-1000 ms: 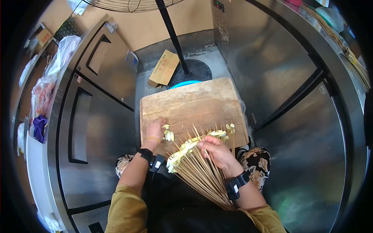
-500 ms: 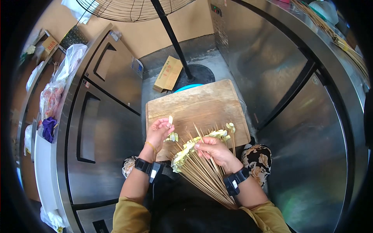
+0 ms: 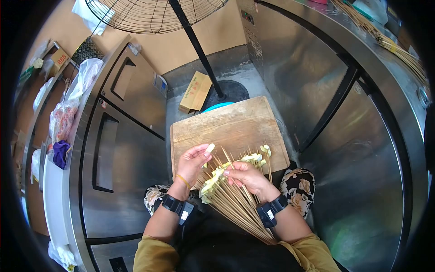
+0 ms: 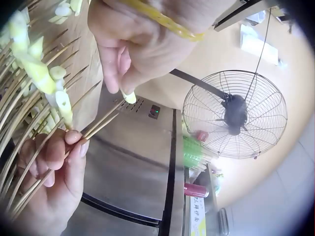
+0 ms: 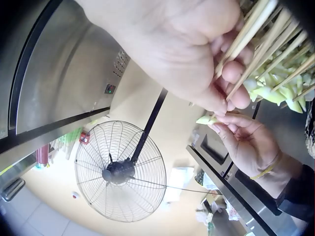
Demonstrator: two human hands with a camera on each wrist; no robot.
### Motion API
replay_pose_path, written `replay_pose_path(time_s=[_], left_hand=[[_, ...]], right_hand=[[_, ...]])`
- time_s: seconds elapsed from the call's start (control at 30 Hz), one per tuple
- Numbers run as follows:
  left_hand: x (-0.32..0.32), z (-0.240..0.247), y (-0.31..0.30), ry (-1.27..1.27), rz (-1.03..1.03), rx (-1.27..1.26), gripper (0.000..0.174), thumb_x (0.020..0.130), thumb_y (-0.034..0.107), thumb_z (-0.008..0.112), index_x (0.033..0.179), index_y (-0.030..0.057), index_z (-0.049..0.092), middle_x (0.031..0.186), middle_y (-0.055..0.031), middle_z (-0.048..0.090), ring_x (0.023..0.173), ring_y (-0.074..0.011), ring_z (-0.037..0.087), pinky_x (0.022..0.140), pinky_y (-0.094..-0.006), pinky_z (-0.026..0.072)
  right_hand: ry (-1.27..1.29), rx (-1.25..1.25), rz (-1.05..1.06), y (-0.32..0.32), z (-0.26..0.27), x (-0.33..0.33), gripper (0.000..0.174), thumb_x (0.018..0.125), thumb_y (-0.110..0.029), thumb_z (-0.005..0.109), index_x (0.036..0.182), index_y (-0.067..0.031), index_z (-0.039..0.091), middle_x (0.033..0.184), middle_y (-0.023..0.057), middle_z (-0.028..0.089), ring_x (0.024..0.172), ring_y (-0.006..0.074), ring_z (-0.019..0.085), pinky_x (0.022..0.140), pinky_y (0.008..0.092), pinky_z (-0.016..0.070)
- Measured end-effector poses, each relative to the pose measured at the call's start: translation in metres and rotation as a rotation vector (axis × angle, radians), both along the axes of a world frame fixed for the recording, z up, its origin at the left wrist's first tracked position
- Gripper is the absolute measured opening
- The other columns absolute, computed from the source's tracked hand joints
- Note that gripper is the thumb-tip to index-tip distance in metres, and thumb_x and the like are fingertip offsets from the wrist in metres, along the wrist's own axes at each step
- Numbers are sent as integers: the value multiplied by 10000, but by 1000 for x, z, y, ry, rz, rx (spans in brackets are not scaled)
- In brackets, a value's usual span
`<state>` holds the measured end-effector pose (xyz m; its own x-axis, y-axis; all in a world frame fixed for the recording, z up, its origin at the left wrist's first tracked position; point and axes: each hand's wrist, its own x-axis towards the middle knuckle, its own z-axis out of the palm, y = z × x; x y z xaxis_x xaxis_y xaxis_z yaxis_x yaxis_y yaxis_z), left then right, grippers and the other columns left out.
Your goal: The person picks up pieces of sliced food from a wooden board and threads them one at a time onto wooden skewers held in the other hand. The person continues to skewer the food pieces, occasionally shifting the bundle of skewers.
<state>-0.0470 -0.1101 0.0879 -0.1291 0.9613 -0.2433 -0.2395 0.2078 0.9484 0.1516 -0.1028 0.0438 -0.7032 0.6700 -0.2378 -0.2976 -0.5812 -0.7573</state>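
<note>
My left hand (image 3: 191,161) pinches a pale yellow-green vegetable slice (image 3: 210,148) between thumb and fingertips. Two bare bamboo skewers (image 4: 101,125) stick out from my right hand (image 3: 251,179), which grips them between thumb and fingers. In the left wrist view the slice (image 4: 129,97) is right at the tip of one skewer. Below the right hand, a fan of many skewers (image 3: 233,211) spreads over the lap, with similar slices (image 3: 210,183) threaded near their points. A wooden cutting board (image 3: 217,122) lies under the hands.
One skewer with slices (image 3: 266,149) lies at the board's right side. Steel cabinets (image 3: 136,149) stand left and right. Beyond the board are a cardboard box (image 3: 195,92) and a standing fan (image 3: 197,45). More skewers (image 3: 380,38) lie on the right counter.
The left hand has picked up a slice from the board's left side, lifted it and carried it right to the skewer tips. The right hand has kept its grip on the skewers.
</note>
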Motion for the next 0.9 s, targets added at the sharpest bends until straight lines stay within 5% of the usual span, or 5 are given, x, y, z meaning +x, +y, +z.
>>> replay_pose_path(time_s=[0.57, 0.9], left_hand=[[4, -3, -9, 265, -88, 76, 253, 786, -32, 632, 1038, -1, 629, 991, -93, 653, 834, -121, 611, 773, -246, 493], [26, -13, -31, 890, -178, 219, 228, 747, 37, 687, 973, 71, 680, 797, -61, 629, 806, -172, 600, 752, -270, 491]], right_hand=[[1, 46, -8, -1, -3, -3, 94, 851, -133, 608, 864, -41, 615, 612, 10, 568, 445, 15, 399, 413, 149, 286], [-83, 95, -63, -1, -8, -8, 93, 861, -128, 595, 867, -38, 618, 616, 3, 563, 459, 14, 394, 418, 151, 295]])
